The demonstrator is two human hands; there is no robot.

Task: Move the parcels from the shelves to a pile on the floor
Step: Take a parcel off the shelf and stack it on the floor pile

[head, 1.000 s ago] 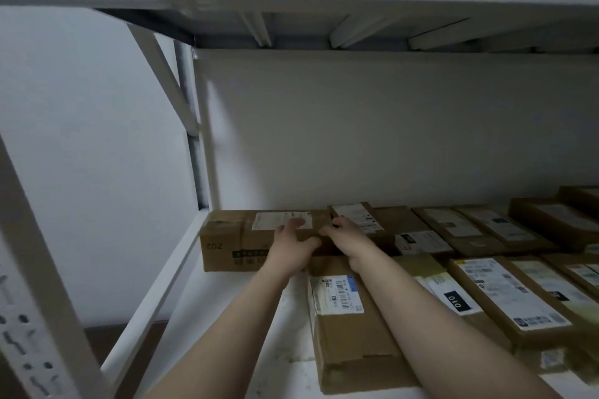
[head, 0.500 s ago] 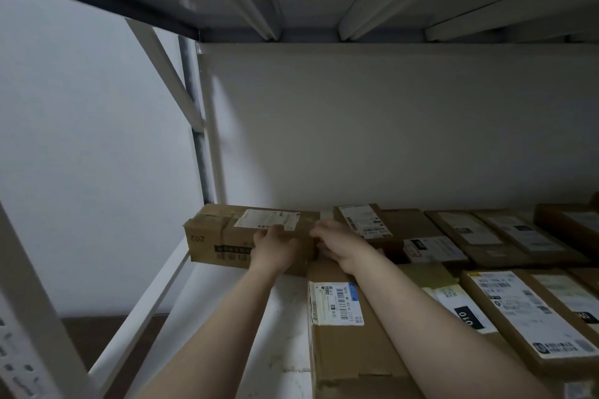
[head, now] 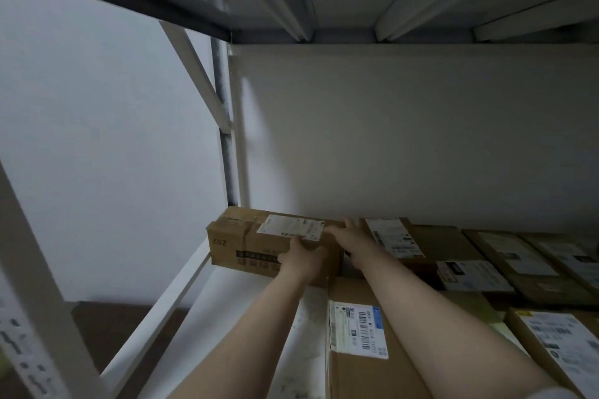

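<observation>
Cardboard-brown and long, the parcel sits in the back corner of the shelf, about 11 o'clock from the person, its long axis running 9 to 3 o'clock. The left hand has fingers clamped over the near top edge; the right hand curls round the 3 o'clock end, just beside a neighbouring box. With both hands already on it, the pull likely goes toward 6 o'clock
</observation>
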